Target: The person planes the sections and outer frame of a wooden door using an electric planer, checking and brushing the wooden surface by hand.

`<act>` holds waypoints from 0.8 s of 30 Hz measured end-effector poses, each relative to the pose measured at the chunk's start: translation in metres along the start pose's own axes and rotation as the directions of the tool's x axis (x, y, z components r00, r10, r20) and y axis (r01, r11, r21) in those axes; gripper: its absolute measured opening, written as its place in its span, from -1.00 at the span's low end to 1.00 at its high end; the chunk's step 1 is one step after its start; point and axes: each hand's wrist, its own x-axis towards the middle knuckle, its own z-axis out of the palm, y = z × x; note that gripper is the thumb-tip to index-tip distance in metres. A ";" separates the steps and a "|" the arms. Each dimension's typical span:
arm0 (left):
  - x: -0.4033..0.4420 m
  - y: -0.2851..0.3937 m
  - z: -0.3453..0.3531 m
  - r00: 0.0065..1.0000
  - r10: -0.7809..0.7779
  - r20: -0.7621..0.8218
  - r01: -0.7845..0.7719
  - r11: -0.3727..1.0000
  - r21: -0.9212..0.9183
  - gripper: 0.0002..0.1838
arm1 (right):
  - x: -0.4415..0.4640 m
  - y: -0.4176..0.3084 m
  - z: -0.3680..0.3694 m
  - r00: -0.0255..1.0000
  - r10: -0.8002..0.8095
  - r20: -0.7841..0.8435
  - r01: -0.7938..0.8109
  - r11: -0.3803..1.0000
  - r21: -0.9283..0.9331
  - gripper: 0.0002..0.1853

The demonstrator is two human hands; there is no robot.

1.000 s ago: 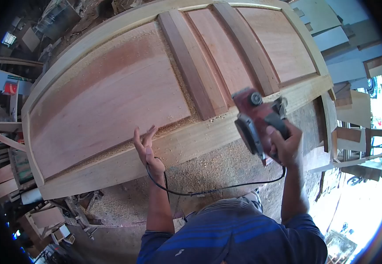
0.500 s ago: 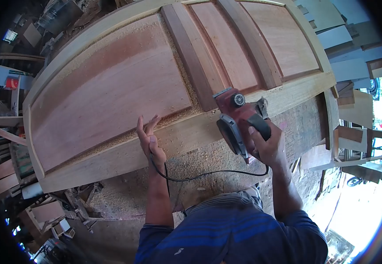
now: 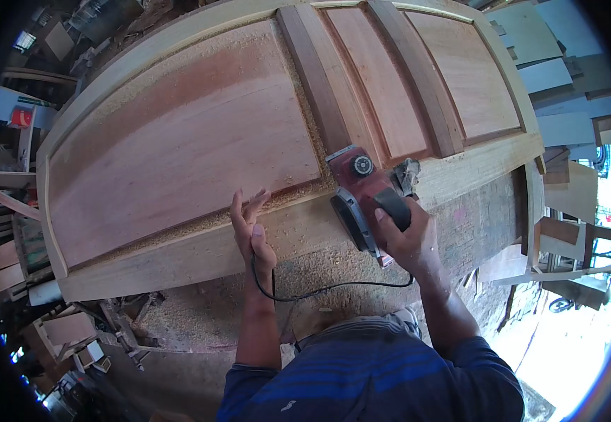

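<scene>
Head: shavings (image 3: 311, 269), cord (image 3: 351, 284) near planer (image 3: 370, 190)

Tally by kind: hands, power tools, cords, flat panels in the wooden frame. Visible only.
Hands: 2 (left hand, right hand)
Power tools: 1 (red tool)
Cords: 1 (black cord)
Flat panels: 3 (left panel, middle panel, right panel)
Total: 7

Workbench (image 3: 471, 214), panelled wooden door (image 3: 235, 133), scattered shavings (image 3: 319, 261)
</scene>
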 end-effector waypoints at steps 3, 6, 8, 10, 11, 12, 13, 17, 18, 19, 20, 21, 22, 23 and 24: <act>0.001 0.002 0.003 1.000 0.022 -0.003 -0.022 1.000 -0.001 -0.10 | 0.008 -0.007 0.007 1.000 -0.004 -0.004 0.004 1.000 0.001 -0.64; 0.001 0.002 0.002 1.000 0.026 0.009 -0.026 0.999 0.019 -0.12 | 0.022 -0.016 0.015 1.000 -0.022 -0.021 0.022 1.000 -0.003 -0.64; 0.000 0.003 0.004 1.000 0.008 0.019 -0.009 1.000 0.029 -0.10 | 0.035 -0.016 0.022 0.996 -0.073 -0.049 0.072 0.997 -0.018 -0.64; 0.001 0.007 0.005 1.000 -0.020 0.017 0.019 0.999 0.039 -0.05 | 0.052 -0.011 0.032 0.988 -0.134 -0.081 0.131 0.991 -0.036 -0.63; 0.000 0.007 0.006 1.000 -0.021 0.019 0.020 0.999 0.040 -0.05 | 0.061 -0.013 0.035 0.985 -0.149 -0.091 0.145 0.988 -0.048 -0.62; 0.000 0.007 0.006 1.000 -0.023 0.020 0.022 0.999 0.042 -0.05 | 0.069 -0.015 0.038 0.981 -0.165 -0.100 0.160 0.985 -0.059 -0.62; 0.000 0.007 0.006 0.999 -0.024 0.021 0.023 0.999 0.045 -0.04 | 0.077 -0.018 0.042 0.978 -0.180 -0.108 0.173 0.982 -0.069 -0.62; 0.000 0.007 0.006 0.999 -0.001 0.042 -0.002 0.997 0.073 -0.07 | 0.113 -0.031 0.052 0.977 -0.180 -0.112 0.177 0.984 -0.036 -0.60; -0.001 0.005 0.006 0.999 0.007 0.045 -0.010 0.997 0.076 -0.08 | 0.122 -0.040 0.052 0.988 -0.129 -0.090 0.129 0.992 -0.011 -0.58; -0.002 0.005 0.006 0.999 0.014 0.048 -0.018 0.997 0.080 -0.09 | 0.131 -0.047 0.052 0.989 -0.124 -0.086 0.123 0.992 -0.017 -0.58; -0.001 0.007 0.006 0.997 0.021 0.069 -0.029 0.993 0.115 -0.09 | 0.141 -0.053 0.054 0.990 -0.119 -0.081 0.118 0.993 -0.022 -0.58; 0.001 0.012 0.006 0.996 0.027 0.090 -0.040 0.988 0.150 -0.10 | 0.152 -0.057 0.056 0.990 -0.115 -0.076 0.114 0.993 -0.026 -0.57; 0.002 0.014 0.005 0.993 0.031 0.113 -0.052 0.981 0.185 -0.11 | 0.164 -0.058 0.061 0.992 -0.101 -0.079 0.103 0.995 0.016 -0.59; 0.002 0.014 0.006 0.991 0.027 0.130 -0.054 0.976 0.211 -0.10 | 0.172 -0.063 0.062 0.991 -0.113 -0.078 0.113 0.994 -0.001 -0.60; 0.003 0.013 0.006 0.989 0.022 0.148 -0.057 0.970 0.236 -0.10 | 0.177 -0.073 0.061 0.989 -0.124 -0.077 0.123 0.992 -0.018 -0.61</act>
